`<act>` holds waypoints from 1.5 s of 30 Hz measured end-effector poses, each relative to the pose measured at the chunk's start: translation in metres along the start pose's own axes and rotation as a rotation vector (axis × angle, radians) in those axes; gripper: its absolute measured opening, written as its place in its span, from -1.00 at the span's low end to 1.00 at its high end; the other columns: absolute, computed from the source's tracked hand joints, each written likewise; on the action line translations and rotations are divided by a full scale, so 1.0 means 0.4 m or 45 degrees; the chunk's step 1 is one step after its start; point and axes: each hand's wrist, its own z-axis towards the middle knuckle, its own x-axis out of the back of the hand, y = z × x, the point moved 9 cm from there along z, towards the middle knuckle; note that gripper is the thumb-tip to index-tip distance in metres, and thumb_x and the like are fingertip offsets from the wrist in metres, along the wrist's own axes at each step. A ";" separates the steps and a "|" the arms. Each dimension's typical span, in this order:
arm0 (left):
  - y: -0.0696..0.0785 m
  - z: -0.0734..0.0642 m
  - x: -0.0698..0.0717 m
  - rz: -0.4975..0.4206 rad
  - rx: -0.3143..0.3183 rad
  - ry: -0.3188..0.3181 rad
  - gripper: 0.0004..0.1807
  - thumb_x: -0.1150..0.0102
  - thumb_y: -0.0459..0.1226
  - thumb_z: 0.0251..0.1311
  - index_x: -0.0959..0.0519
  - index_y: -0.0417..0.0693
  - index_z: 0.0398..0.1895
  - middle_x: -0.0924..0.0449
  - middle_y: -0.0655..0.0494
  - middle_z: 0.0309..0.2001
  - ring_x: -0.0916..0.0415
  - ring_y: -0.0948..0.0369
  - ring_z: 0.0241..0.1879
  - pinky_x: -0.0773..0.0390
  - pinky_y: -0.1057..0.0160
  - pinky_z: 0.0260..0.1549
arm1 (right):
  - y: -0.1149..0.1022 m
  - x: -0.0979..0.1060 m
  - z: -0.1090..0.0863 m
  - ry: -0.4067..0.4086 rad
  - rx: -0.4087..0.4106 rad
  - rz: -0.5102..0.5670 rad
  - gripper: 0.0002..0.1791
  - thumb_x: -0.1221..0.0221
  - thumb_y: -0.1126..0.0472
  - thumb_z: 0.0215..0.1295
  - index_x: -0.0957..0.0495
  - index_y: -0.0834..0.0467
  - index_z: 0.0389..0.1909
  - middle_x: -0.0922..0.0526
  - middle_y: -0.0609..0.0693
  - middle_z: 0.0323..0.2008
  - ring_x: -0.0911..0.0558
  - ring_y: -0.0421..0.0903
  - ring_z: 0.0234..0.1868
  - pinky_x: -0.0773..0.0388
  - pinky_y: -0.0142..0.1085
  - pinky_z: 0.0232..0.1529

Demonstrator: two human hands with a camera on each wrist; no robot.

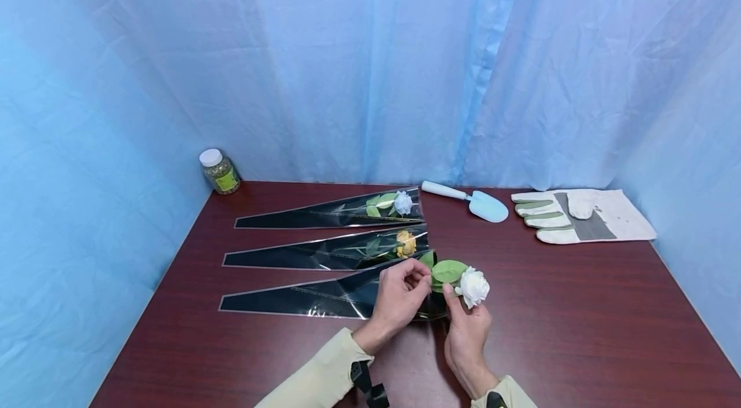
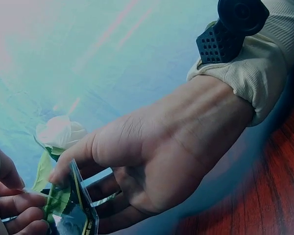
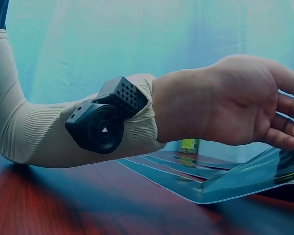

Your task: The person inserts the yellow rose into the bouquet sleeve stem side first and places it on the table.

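A white artificial rose (image 1: 473, 286) with green leaves (image 1: 448, 271) lies partly in the mouth of the nearest black-and-clear flower sleeve (image 1: 289, 298). Its bloom stands outside the film. My left hand (image 1: 402, 292) pinches the sleeve's open edge beside the leaves; in the left wrist view the printed film edge (image 2: 83, 196) crosses between thumb and fingers. With thumb and fingers, my right hand (image 1: 467, 334) holds the rose just under its bloom. In the right wrist view, the right hand (image 3: 245, 100) is partly cut off by the frame, and the rose is out of sight.
Behind lie two more sleeves, holding a yellow rose (image 1: 406, 244) and a pale blue rose (image 1: 402, 203). A trowel (image 1: 488, 206) and work gloves (image 1: 579, 216) lie at the back right. A white-capped jar (image 1: 222, 173) stands back left. Blue curtains (image 1: 347, 60) border the table (image 1: 579, 331).
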 end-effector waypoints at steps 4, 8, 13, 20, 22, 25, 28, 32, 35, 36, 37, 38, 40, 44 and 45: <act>-0.003 0.006 0.001 -0.021 -0.014 -0.025 -0.92 -0.20 -0.44 0.15 -0.67 -0.28 -0.34 -0.70 -0.16 -0.49 -0.42 0.54 -0.58 -0.50 0.53 -0.52 | 0.007 0.002 0.007 0.003 -0.044 0.029 -0.76 -0.26 0.45 0.26 -0.69 0.04 -0.22 -0.73 -0.21 -0.30 -0.65 -0.37 -0.27 -0.61 -0.52 -0.23; -0.007 0.013 0.004 -0.050 -0.016 -0.065 -0.90 -0.26 -0.39 0.17 -0.67 -0.26 -0.29 -0.72 -0.17 -0.45 -0.46 0.53 -0.55 -0.53 0.52 -0.48 | 0.007 0.005 0.016 0.018 -0.046 0.057 -0.77 -0.25 0.47 0.26 -0.70 0.08 -0.21 -0.74 -0.20 -0.25 -0.67 -0.35 -0.18 -0.62 -0.52 -0.11; -0.009 0.027 0.038 -0.002 -0.065 -0.030 -0.83 -0.32 -0.32 0.16 -0.66 -0.25 -0.23 -0.73 -0.14 -0.43 -0.54 0.43 -0.52 -0.59 0.47 -0.45 | 0.005 0.009 0.026 0.027 -0.045 0.090 -0.76 -0.23 0.48 0.27 -0.71 0.09 -0.21 -0.75 -0.19 -0.23 -0.66 -0.35 -0.13 -0.60 -0.53 -0.05; -0.015 0.025 0.078 0.502 -0.217 -0.118 -0.31 -0.45 -0.03 0.03 -0.50 -0.12 0.23 -0.57 -0.07 0.15 -0.51 0.02 0.19 -0.57 -0.02 0.13 | 0.013 0.019 0.036 0.035 -0.126 0.154 -0.80 -0.24 0.46 0.27 -0.70 0.09 -0.26 -0.74 -0.17 -0.33 -0.68 -0.34 -0.28 -0.63 -0.52 -0.19; -0.029 0.016 0.070 0.639 -0.223 -0.220 -0.04 -0.50 0.07 -0.06 -0.34 -0.09 0.41 -0.37 -0.11 0.35 -0.32 -0.06 0.38 -0.42 -0.13 0.29 | 0.014 0.020 0.037 0.033 -0.155 0.183 -0.81 -0.25 0.46 0.27 -0.69 0.11 -0.26 -0.73 -0.15 -0.36 -0.68 -0.33 -0.31 -0.65 -0.50 -0.23; -0.052 0.000 0.048 0.835 -0.248 -0.367 0.26 -0.55 0.19 -0.19 -0.10 -0.06 0.56 -0.13 -0.16 0.51 -0.11 -0.11 0.50 -0.27 -0.21 0.41 | 0.015 0.020 0.039 0.028 -0.195 0.218 -0.82 -0.25 0.46 0.27 -0.69 0.12 -0.25 -0.73 -0.13 -0.39 -0.70 -0.30 -0.35 -0.67 -0.45 -0.26; -0.068 -0.013 0.023 1.037 -0.314 -0.439 0.42 -0.56 0.28 -0.30 0.01 -0.07 0.60 -0.05 -0.18 0.54 -0.07 -0.13 0.53 -0.21 -0.20 0.45 | 0.014 0.020 0.039 0.022 -0.221 0.216 -0.82 -0.23 0.46 0.28 -0.68 0.11 -0.24 -0.72 -0.13 -0.41 -0.70 -0.30 -0.36 -0.68 -0.44 -0.27; -0.075 -0.024 -0.009 1.243 -0.413 -0.431 0.49 -0.55 0.33 -0.37 0.03 -0.12 0.59 -0.11 -0.18 0.52 -0.14 -0.10 0.49 -0.26 -0.12 0.44 | 0.013 0.018 0.037 0.021 -0.256 0.211 -0.81 -0.23 0.45 0.30 -0.67 0.10 -0.23 -0.72 -0.14 -0.41 -0.70 -0.30 -0.36 -0.68 -0.44 -0.28; -0.076 -0.029 -0.026 1.331 -0.455 -0.393 0.46 -0.57 0.27 -0.36 0.01 -0.15 0.59 -0.20 -0.16 0.47 -0.23 -0.05 0.44 -0.30 -0.05 0.42 | 0.013 0.016 0.036 0.013 -0.280 0.195 -0.81 -0.22 0.44 0.31 -0.67 0.08 -0.23 -0.72 -0.15 -0.41 -0.69 -0.31 -0.36 -0.67 -0.45 -0.28; -0.077 -0.030 -0.030 1.354 -0.463 -0.379 0.44 -0.58 0.24 -0.34 0.00 -0.16 0.59 -0.23 -0.15 0.45 -0.25 -0.03 0.41 -0.31 -0.03 0.41 | 0.013 0.016 0.037 0.009 -0.286 0.189 -0.81 -0.22 0.43 0.31 -0.67 0.08 -0.24 -0.72 -0.15 -0.40 -0.69 -0.31 -0.35 -0.66 -0.45 -0.27; -0.078 -0.031 -0.033 1.375 -0.462 -0.370 0.42 -0.58 0.20 -0.32 0.01 -0.16 0.59 -0.25 -0.14 0.44 -0.27 -0.02 0.39 -0.31 -0.01 0.40 | 0.014 0.015 0.038 0.004 -0.295 0.181 -0.82 -0.22 0.43 0.32 -0.67 0.08 -0.24 -0.72 -0.16 -0.39 -0.69 -0.32 -0.35 -0.66 -0.46 -0.27; -0.079 -0.031 -0.034 1.385 -0.457 -0.364 0.40 -0.59 0.17 -0.30 0.01 -0.16 0.59 -0.27 -0.14 0.43 -0.28 -0.01 0.38 -0.32 0.01 0.40 | 0.015 0.014 0.039 -0.002 -0.305 0.174 -0.82 -0.21 0.42 0.32 -0.67 0.07 -0.25 -0.72 -0.17 -0.39 -0.69 -0.32 -0.34 -0.66 -0.47 -0.26; -0.082 -0.032 -0.036 1.394 -0.438 -0.364 0.38 -0.59 0.10 -0.26 0.03 -0.15 0.59 -0.28 -0.13 0.41 -0.29 0.00 0.35 -0.32 0.03 0.40 | 0.018 0.014 0.042 -0.012 -0.330 0.165 -0.83 -0.20 0.41 0.34 -0.66 0.07 -0.26 -0.72 -0.18 -0.38 -0.69 -0.33 -0.33 -0.66 -0.47 -0.25; -0.089 -0.031 -0.036 1.371 -0.393 -0.392 0.34 -0.57 0.03 -0.19 0.06 -0.13 0.60 -0.28 -0.11 0.39 -0.29 0.01 0.33 -0.31 0.04 0.40 | 0.023 0.014 0.047 -0.036 -0.369 0.140 -0.83 -0.19 0.40 0.36 -0.64 0.06 -0.27 -0.72 -0.19 -0.38 -0.69 -0.33 -0.32 -0.66 -0.47 -0.23; -0.091 -0.031 -0.037 1.363 -0.387 -0.399 0.33 -0.57 0.02 -0.18 0.07 -0.12 0.61 -0.28 -0.10 0.38 -0.29 0.01 0.33 -0.32 0.04 0.40 | 0.024 0.014 0.048 -0.041 -0.374 0.132 -0.83 -0.18 0.40 0.36 -0.64 0.05 -0.27 -0.72 -0.19 -0.38 -0.69 -0.33 -0.32 -0.66 -0.46 -0.24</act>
